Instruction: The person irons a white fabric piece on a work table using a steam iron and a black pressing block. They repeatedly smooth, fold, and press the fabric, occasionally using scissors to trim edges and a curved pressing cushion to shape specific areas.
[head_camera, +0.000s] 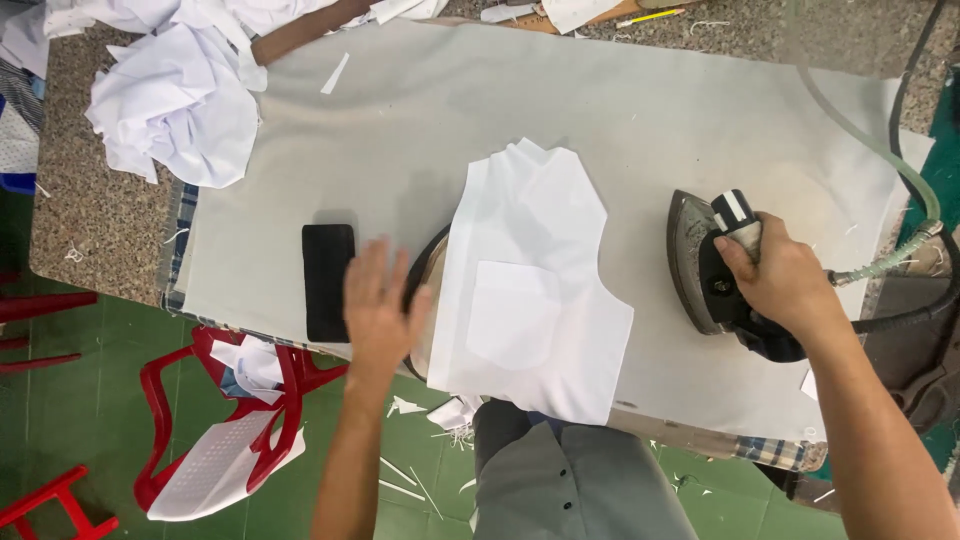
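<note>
The right hand (785, 275) is closed around the handle of a dark steam iron with a worn metal soleplate (712, 265), which stands on the pale grey pressing cloth (420, 130) toward the right edge of the tabletop — parked clear of the fabric, its hose and cable trailing off to the right so they stay out of the working area. The left hand (378, 300) is open, fingers spread, palm down near the front edge of the tabletop, just beside the left side of a white cut shirt panel with a patch pocket (535, 290). It seems to rest on a dark curved form (425, 290) tucked under that panel, though the overlap makes this hard to confirm — likely steadying it so the panel lies flat. A black rectangular pad (328, 282) lies just left of the hand. A heap of crumpled white fabric pieces (180, 100) sits at the far left corner, and red plastic chairs (240, 420) stand on the green floor below.
</note>
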